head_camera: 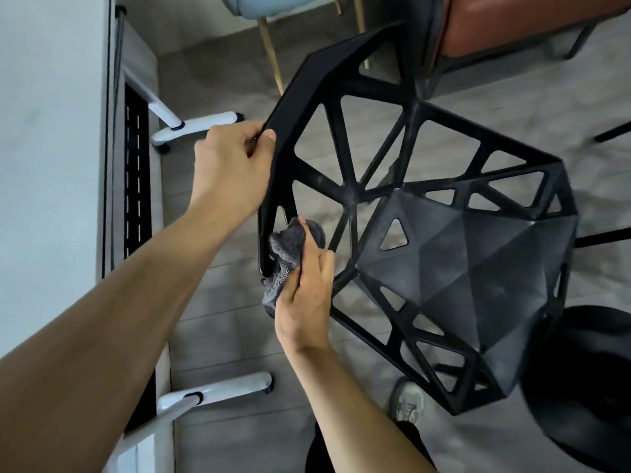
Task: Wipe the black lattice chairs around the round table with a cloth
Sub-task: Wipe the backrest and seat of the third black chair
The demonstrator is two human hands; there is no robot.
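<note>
The left hand (232,165) grips the top edge of the black lattice chair (444,233) backrest, thumb on the inner face. The right hand (304,288) holds a grey cloth (283,261) bunched against the near end of the backrest frame. The solid seat panel lies to the right. A shoe (408,401) stands on the grey floor (222,302) near the seat. White desk legs (211,394) sit at left.

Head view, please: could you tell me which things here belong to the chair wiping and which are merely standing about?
In use: black lattice chair, grey cloth, left hand, right hand.

Standing about: white desk legs, light blue chair, brown seat.
</note>
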